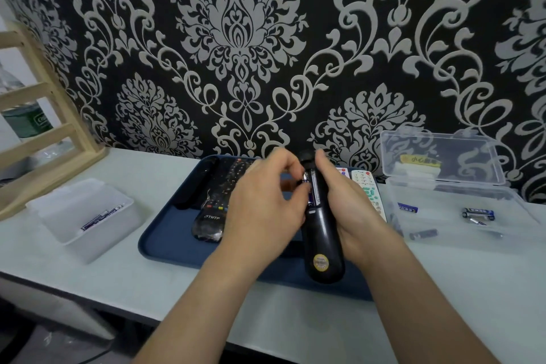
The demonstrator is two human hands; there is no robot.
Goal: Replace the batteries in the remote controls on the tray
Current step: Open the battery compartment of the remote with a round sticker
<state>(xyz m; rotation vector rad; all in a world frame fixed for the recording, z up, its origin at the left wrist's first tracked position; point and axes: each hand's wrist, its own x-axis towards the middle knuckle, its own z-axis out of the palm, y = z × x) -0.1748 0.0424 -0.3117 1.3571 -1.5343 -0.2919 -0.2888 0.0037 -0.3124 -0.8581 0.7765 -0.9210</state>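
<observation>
Gripping the black remote (323, 239) in your right hand (348, 201), you pinch a battery (306, 182) at its open slot with your left hand (266, 204); next, probably seat or lift it squarely.

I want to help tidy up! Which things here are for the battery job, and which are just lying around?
For the job: black remote in right hand, battery pinched by left hand, tray, white remote, clear battery box, white bin.
Just lying about: wooden rack, bottle.

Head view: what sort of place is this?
Probably a room at home, staged as a workbench: damask wallpaper, a pale table against it, a wooden rack at left.
</observation>
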